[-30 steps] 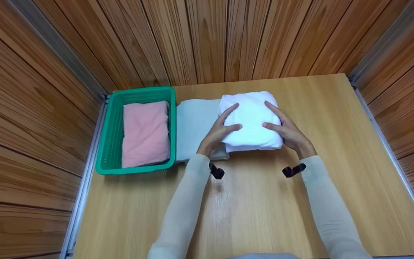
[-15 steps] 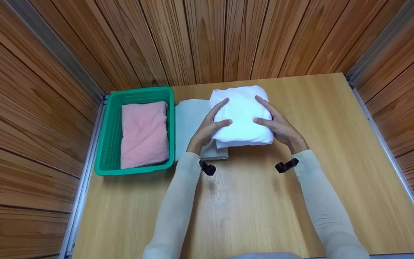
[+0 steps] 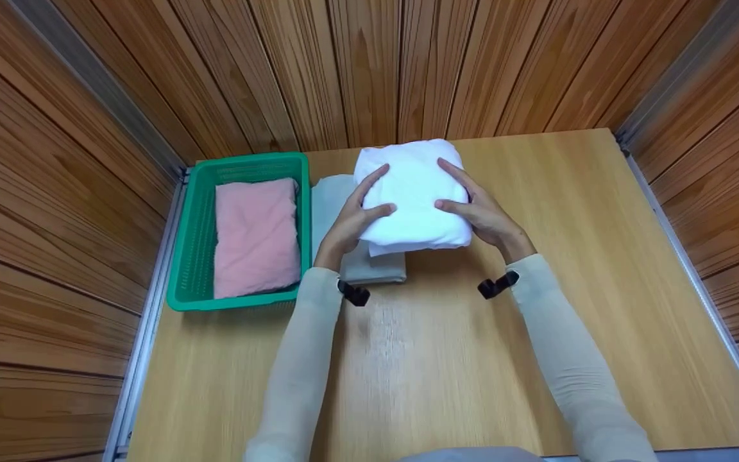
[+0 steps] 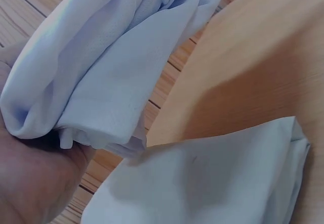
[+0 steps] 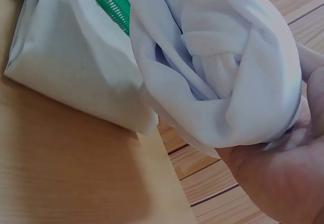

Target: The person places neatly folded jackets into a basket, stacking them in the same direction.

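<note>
Between my two hands I hold a folded white cloth (image 3: 414, 192), raised off the table. My left hand (image 3: 351, 221) grips its left side, thumb on top; my right hand (image 3: 486, 215) grips the right side the same way. From beneath, the right wrist view shows loose folds in the white cloth (image 5: 217, 77). Partly under it on the table lies a folded pale grey cloth (image 3: 376, 266), apart from the white one in the left wrist view. A folded pink cloth (image 3: 257, 237) lies inside the green basket (image 3: 176, 256) at the left.
The basket stands right beside the grey cloth, near the left edge of the wooden table (image 3: 433, 372). Wood-panelled walls (image 3: 369, 70) rise behind and at both sides. Metal rails (image 3: 145, 333) run along the table's side edges.
Both hands have carried the white cloth left and slightly away from me, and it now covers more of the grey cloth's far right part. The basket and pink cloth stay put.
</note>
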Motion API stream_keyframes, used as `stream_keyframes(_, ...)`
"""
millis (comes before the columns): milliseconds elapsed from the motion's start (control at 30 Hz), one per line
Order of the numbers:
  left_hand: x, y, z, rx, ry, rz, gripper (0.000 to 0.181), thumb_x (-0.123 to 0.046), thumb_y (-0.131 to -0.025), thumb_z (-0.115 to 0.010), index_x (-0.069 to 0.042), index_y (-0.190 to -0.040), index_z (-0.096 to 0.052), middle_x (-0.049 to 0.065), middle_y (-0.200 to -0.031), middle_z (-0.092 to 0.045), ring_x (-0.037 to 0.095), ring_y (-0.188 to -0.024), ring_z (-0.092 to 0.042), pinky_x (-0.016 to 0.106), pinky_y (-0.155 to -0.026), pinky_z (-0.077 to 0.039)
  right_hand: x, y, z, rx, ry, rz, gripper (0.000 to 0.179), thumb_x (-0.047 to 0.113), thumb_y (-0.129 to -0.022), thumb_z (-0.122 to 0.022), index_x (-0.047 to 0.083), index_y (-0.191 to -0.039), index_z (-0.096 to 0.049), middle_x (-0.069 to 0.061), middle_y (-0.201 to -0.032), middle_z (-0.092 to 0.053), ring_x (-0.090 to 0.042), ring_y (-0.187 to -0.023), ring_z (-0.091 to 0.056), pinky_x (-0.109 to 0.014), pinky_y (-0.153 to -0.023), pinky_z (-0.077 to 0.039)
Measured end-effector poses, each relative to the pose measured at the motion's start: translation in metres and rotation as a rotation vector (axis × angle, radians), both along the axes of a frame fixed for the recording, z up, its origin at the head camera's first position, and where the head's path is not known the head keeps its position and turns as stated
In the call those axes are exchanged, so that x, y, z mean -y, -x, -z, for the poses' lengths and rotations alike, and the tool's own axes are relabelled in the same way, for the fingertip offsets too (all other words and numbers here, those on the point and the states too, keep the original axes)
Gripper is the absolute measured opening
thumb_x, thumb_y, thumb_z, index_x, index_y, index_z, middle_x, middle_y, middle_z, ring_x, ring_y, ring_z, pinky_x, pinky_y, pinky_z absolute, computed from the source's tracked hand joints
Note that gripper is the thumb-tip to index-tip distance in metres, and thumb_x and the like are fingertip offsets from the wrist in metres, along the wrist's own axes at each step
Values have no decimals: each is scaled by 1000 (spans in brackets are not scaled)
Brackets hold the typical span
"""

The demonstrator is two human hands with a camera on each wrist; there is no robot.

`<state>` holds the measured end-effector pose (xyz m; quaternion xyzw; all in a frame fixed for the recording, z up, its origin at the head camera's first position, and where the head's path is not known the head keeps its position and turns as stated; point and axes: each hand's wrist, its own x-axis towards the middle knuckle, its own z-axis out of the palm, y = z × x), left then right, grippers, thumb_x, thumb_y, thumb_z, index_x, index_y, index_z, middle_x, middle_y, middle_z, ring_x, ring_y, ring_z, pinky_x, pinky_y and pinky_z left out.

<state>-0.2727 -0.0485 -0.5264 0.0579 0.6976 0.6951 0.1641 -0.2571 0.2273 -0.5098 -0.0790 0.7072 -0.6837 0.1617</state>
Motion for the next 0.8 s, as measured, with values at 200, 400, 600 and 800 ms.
stream_keyframes(200,13,1,-5,-29,-6,-8,79,-25,-92,-81,-46,-160,-46,-3,-179,-20,27,-158,-23,60,-128,-21,11,3,-5,2,28,-20,87,14,-99,-76,41,-168,-31,-1,-180,5,-33,-163,-10,-62,-127,-28)
stream_keyframes(400,29,2,-12,-61,-46,-17,79,-21,-93,-80,-41,-161,-46,-1,-178,-21,29,-156,-25,59,-126,-24,26,7,-12,-17,36,-34,87,15,-98,-77,41,-168,-32,-1,-181,3,-34,-162,-13,-63,-126,-30)
stream_keyframes(600,44,2,-17,-59,-42,-31,81,-26,-91,-82,-41,-162,-45,0,-179,-17,29,-154,-28,55,-124,-31,42,11,-16,-24,44,-34,87,17,-96,-79,41,-167,-34,-2,-180,2,-35,-162,-16,-63,-126,-32)
stream_keyframes(800,58,4,-21,-75,-57,-44,79,-24,-92,-81,-40,-161,-47,0,-178,-18,30,-155,-26,56,-123,-31,55,14,-20,-25,47,-41,86,19,-96,-79,42,-166,-35,-2,-180,0,-34,-162,-16,-62,-125,-33)
